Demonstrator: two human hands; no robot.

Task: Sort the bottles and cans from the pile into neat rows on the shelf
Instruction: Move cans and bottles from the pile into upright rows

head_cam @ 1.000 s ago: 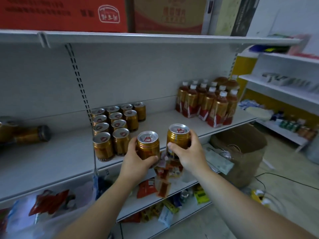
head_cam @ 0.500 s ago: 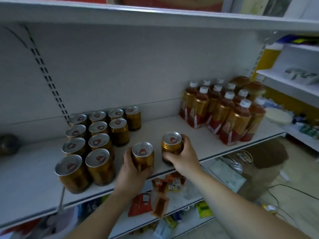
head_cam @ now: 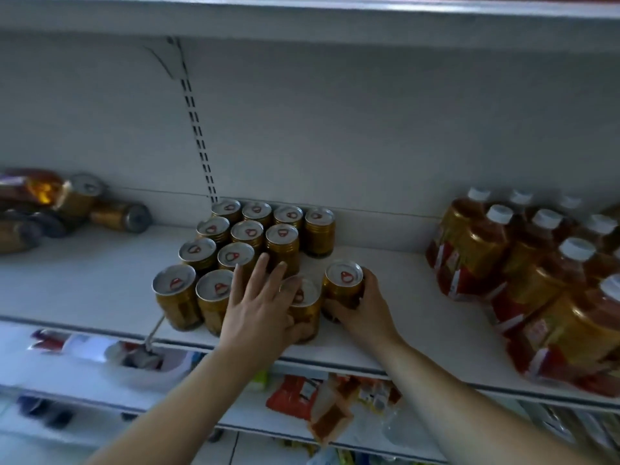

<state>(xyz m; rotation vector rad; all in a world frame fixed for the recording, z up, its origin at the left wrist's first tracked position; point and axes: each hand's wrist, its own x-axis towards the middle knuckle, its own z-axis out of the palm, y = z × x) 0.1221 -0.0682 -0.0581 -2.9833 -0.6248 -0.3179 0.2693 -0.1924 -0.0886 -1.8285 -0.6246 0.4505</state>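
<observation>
Both cans now stand on the shelf [head_cam: 419, 297]; a moment ago you were just setting them down, and your left fingers have opened since. Bottles [head_cam: 503, 260] fill the right end, the pile [head_cam: 67, 209] lies at the left, and the block of cans [head_cam: 248, 233] stands between. Your left can [head_cam: 303, 312] sits just beside the front row, with the right can [head_cam: 344, 286] next to it. Your left hand [head_cam: 265, 297] lies spread over the block, palm against its can; the thumb is hidden, so it may still hook. Your right hand [head_cam: 364, 312] wraps its can. Push low and straight back, closing each gap.
</observation>
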